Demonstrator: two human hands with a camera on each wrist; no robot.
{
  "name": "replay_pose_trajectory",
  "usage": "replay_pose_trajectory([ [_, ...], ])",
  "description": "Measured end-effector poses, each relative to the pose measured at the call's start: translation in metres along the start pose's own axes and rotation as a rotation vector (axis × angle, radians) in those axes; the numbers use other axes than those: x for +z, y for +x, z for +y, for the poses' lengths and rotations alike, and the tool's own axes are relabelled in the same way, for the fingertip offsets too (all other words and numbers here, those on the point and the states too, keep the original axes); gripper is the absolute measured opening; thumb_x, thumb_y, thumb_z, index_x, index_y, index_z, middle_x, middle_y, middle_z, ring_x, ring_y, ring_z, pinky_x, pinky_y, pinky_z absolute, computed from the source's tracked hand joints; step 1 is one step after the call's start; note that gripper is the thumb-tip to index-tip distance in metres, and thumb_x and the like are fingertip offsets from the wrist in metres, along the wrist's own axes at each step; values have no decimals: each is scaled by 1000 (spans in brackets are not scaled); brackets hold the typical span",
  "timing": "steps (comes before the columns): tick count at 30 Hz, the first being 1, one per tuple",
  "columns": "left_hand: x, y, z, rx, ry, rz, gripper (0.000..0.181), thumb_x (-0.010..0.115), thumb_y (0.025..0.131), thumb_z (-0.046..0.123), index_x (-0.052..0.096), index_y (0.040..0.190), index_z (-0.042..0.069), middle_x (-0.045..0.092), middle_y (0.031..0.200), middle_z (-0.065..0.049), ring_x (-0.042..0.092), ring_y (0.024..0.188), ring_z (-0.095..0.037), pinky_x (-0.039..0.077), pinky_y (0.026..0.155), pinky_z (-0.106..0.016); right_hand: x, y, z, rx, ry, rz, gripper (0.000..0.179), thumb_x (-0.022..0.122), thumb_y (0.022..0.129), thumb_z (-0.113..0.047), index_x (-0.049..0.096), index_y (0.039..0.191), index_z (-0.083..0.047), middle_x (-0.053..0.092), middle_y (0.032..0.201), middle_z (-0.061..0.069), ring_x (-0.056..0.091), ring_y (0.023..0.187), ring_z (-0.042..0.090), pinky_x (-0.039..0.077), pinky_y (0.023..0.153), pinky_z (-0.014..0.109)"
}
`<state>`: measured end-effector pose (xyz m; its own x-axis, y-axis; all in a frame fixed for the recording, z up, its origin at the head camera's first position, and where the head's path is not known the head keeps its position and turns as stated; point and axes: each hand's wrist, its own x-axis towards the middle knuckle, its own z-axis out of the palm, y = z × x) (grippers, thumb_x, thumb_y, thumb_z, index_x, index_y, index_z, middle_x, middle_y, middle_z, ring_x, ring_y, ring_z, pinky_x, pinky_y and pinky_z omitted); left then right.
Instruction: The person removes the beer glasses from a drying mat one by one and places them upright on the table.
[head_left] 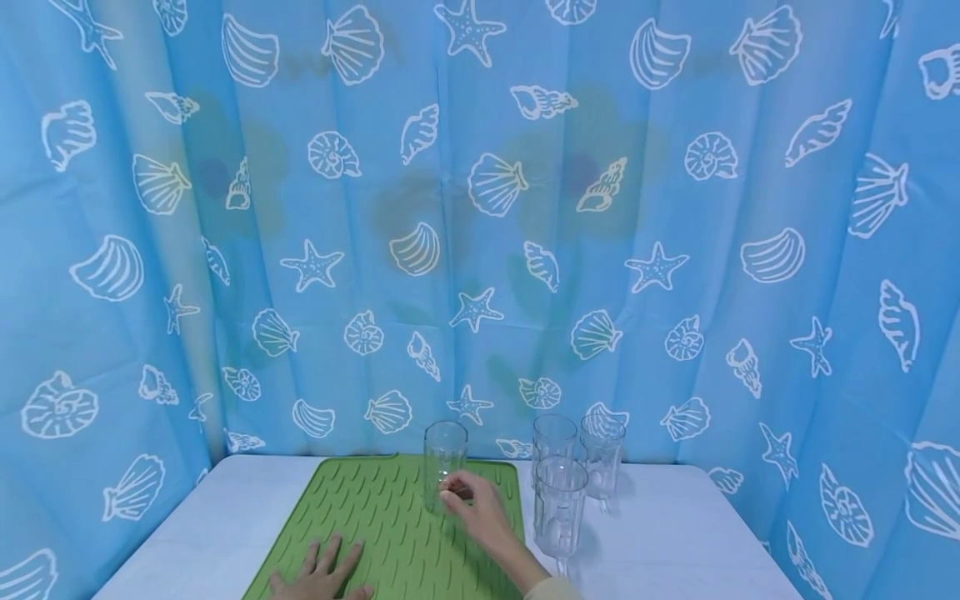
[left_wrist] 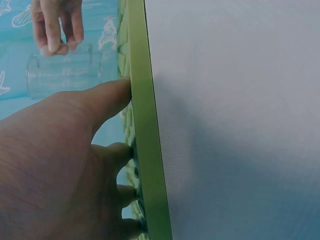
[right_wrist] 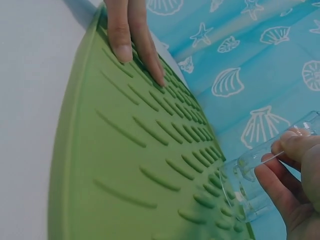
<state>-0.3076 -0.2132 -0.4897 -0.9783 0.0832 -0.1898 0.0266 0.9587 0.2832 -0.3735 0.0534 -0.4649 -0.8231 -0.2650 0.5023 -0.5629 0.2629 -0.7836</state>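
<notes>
On the far right part of a green ridged mat (head_left: pixel 375 525) is a clear glass mug (head_left: pixel 446 446). My right hand (head_left: pixel 478 510) pinches its side nearest me, thumb and fingers curled at what looks like the handle. The right wrist view has the same grip, the right hand (right_wrist: pixel 295 175) on the clear glass (right_wrist: pixel 250 200). Whether the glass touches the mat, I cannot tell. My left hand (head_left: pixel 321 575) rests with spread fingers on the mat's near left part. In the left wrist view the left hand's fingers (left_wrist: pixel 112 97) press the mat near its edge.
Right of the mat, three more clear glasses stand close together on the white table: a front glass (head_left: pixel 561 508), a back left glass (head_left: pixel 553 429) and a back right glass (head_left: pixel 603 450). A blue shell-patterned curtain (head_left: pixel 480 250) hangs behind and around the white table (head_left: pixel 675 542).
</notes>
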Motion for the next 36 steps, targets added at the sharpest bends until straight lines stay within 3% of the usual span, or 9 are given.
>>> replay_pose_trajectory([
  [7, 5, 3, -2, -1, 8, 20, 94, 47, 79, 82, 44, 148, 19, 36, 156, -19, 24, 143, -54, 11, 94, -92, -12, -14, 0, -5, -18, -67, 11, 64, 95, -16, 68, 96, -6, 71, 87, 15, 68, 76, 19, 58, 73, 20],
  [14, 4, 3, -2, 1, -1, 17, 93, 48, 80, 81, 44, 148, 18, 36, 155, -20, 24, 143, -55, 10, 94, -92, -28, -28, -6, 9, -29, -134, 19, 61, 97, -23, 69, 98, -5, 72, 93, 19, 70, 81, 18, 57, 69, 19],
  [21, 4, 2, -2, 5, -13, 14, 92, 49, 80, 80, 44, 148, 18, 36, 155, -20, 24, 142, -55, 9, 94, -92, -39, -37, -16, -66, -55, -133, 10, 62, 97, -23, 69, 96, -16, 74, 92, 7, 72, 83, 19, 59, 69, 19],
  [23, 4, 2, -2, 6, -16, 14, 92, 49, 80, 80, 44, 148, 18, 36, 155, -20, 24, 142, -55, 9, 94, -92, -42, -39, -20, -73, -36, -133, 12, 62, 97, -23, 69, 97, -14, 75, 93, 8, 72, 83, 23, 60, 69, 19],
  [28, 2, 2, -4, 10, -24, 5, 91, 49, 81, 79, 43, 148, 18, 34, 156, -21, 22, 142, -56, 8, 93, -92, -49, -42, -31, -61, 2, -144, 19, 62, 97, -23, 69, 100, -5, 74, 97, 17, 73, 85, 25, 61, 72, 20],
  [36, 0, 0, -1, 10, -27, 0, 90, 49, 82, 78, 43, 149, 17, 34, 156, -21, 23, 142, -56, 8, 93, -92, -64, -45, -45, 0, -9, -151, 22, 60, 98, -30, 69, 103, -11, 74, 101, 11, 72, 91, 16, 61, 73, 22],
])
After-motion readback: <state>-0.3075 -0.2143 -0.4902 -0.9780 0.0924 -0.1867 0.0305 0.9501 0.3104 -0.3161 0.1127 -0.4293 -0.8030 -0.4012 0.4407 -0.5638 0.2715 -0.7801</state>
